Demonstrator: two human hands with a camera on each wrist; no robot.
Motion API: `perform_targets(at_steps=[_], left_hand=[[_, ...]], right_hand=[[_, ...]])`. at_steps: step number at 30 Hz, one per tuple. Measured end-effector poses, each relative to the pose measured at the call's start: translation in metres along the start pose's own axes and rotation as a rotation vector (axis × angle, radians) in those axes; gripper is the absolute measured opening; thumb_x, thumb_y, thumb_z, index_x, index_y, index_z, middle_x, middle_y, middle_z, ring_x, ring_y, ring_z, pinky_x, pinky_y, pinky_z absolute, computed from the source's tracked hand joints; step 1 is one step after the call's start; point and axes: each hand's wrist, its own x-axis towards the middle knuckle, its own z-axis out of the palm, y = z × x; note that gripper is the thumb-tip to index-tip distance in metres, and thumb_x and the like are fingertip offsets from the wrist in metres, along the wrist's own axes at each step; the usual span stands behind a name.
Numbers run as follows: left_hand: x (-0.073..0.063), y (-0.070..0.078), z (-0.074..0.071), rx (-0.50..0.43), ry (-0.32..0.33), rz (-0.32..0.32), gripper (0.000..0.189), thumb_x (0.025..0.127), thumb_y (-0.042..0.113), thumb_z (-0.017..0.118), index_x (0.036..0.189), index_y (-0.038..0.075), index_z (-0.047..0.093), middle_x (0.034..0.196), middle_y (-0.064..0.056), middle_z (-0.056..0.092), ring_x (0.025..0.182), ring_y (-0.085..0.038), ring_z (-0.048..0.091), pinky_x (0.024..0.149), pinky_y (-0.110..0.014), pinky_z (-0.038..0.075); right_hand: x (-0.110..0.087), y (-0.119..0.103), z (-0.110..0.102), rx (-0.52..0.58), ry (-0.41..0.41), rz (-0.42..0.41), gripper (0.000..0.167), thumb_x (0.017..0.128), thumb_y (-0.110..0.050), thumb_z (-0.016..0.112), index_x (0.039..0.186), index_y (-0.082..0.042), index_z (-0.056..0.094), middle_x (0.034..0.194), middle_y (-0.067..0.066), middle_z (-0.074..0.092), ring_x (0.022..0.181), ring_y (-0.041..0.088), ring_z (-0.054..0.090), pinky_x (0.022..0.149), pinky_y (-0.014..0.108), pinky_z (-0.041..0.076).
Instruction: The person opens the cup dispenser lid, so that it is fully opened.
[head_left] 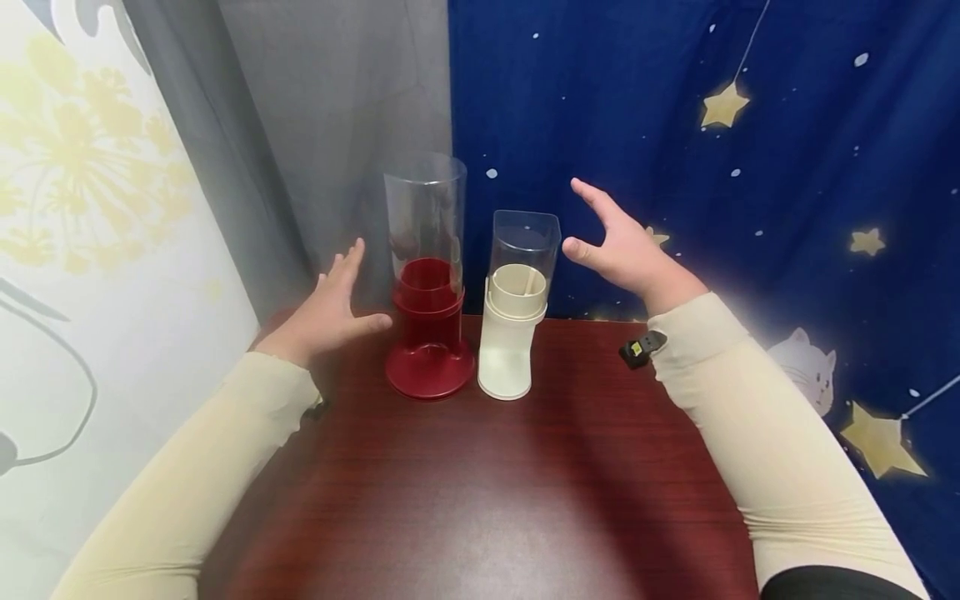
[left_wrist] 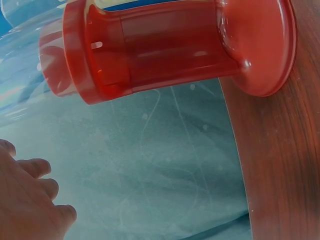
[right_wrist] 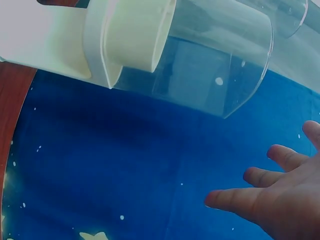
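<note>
Two dispenser-like stands are upright side by side at the back of the table. The taller has a red base (head_left: pixel 429 367) with a round foot and a clear cylinder (head_left: pixel 426 208) on top. Beside it, the shorter cream stand (head_left: pixel 506 350) carries a clear squarish tube (head_left: pixel 527 233). My left hand (head_left: pixel 326 308) hovers left of the red stand (left_wrist: pixel 175 45), fingers extended and thumb spread, holding nothing. To the right of the cream stand (right_wrist: pixel 135 40), my right hand (head_left: pixel 626 246) is raised with fingers spread and nothing in it. Neither hand touches a stand.
The dark red wooden table (head_left: pixel 480 492) extends toward me in front of both stands. Behind it hang a grey curtain (head_left: pixel 337 108) and a blue star-patterned curtain (head_left: pixel 637 83). A white patterned panel (head_left: pixel 97 333) stands along the left side.
</note>
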Motion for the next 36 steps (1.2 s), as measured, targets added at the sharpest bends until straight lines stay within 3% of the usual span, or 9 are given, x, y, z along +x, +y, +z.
perform_targets(at_steps=[6, 18, 25, 30, 36], left_hand=[[0.003, -0.003, 0.004, 0.018, 0.007, -0.018, 0.130, 0.081, 0.073, 0.076, 0.168, 0.036, -0.013, 0.178, 0.004, -0.007, 0.164, -0.036, -0.011, 0.121, -0.079, 0.007], [0.005, 0.003, 0.013, -0.042, 0.011, -0.107, 0.131, 0.074, 0.080, 0.077, 0.161, 0.052, -0.018, 0.177, 0.008, -0.010, 0.163, -0.042, -0.010, 0.114, -0.084, 0.018], [0.007, 0.007, 0.018, -0.116, 0.039, -0.138, 0.128, 0.077, 0.071, 0.081, 0.158, 0.059, -0.017, 0.177, 0.011, -0.009, 0.164, -0.037, -0.007, 0.113, -0.083, 0.024], [0.014, 0.007, 0.021, -0.138, 0.048, -0.133, 0.127, 0.080, 0.065, 0.083, 0.160, 0.056, -0.016, 0.178, 0.009, -0.007, 0.165, -0.031, -0.006, 0.116, -0.080, 0.025], [0.025, 0.008, 0.029, -0.170, 0.066, -0.110, 0.127, 0.081, 0.062, 0.083, 0.162, 0.054, -0.014, 0.179, 0.007, -0.004, 0.165, -0.031, -0.003, 0.117, -0.077, 0.027]], right_hand=[[0.011, -0.008, 0.008, -0.007, -0.015, 0.008, 0.143, 0.055, -0.104, 0.056, 0.170, -0.026, 0.022, 0.177, 0.003, 0.018, 0.163, 0.029, 0.016, 0.130, 0.062, 0.014], [0.032, -0.031, 0.030, -0.003, -0.030, -0.006, 0.145, 0.053, -0.107, 0.054, 0.170, -0.029, 0.021, 0.177, -0.001, 0.017, 0.163, 0.027, 0.017, 0.130, 0.061, 0.017], [0.048, -0.048, 0.046, 0.034, -0.052, -0.021, 0.142, 0.053, -0.105, 0.055, 0.170, -0.032, 0.020, 0.177, -0.005, 0.017, 0.163, 0.023, 0.016, 0.130, 0.060, 0.019], [0.058, -0.056, 0.053, 0.041, -0.063, -0.022, 0.132, 0.061, -0.099, 0.058, 0.169, -0.034, 0.021, 0.177, -0.007, 0.017, 0.163, 0.021, 0.018, 0.130, 0.059, 0.021], [0.065, -0.065, 0.058, 0.027, -0.074, -0.002, 0.108, 0.083, -0.079, 0.069, 0.170, -0.036, 0.019, 0.176, -0.010, 0.020, 0.162, 0.019, 0.021, 0.129, 0.053, 0.026]])
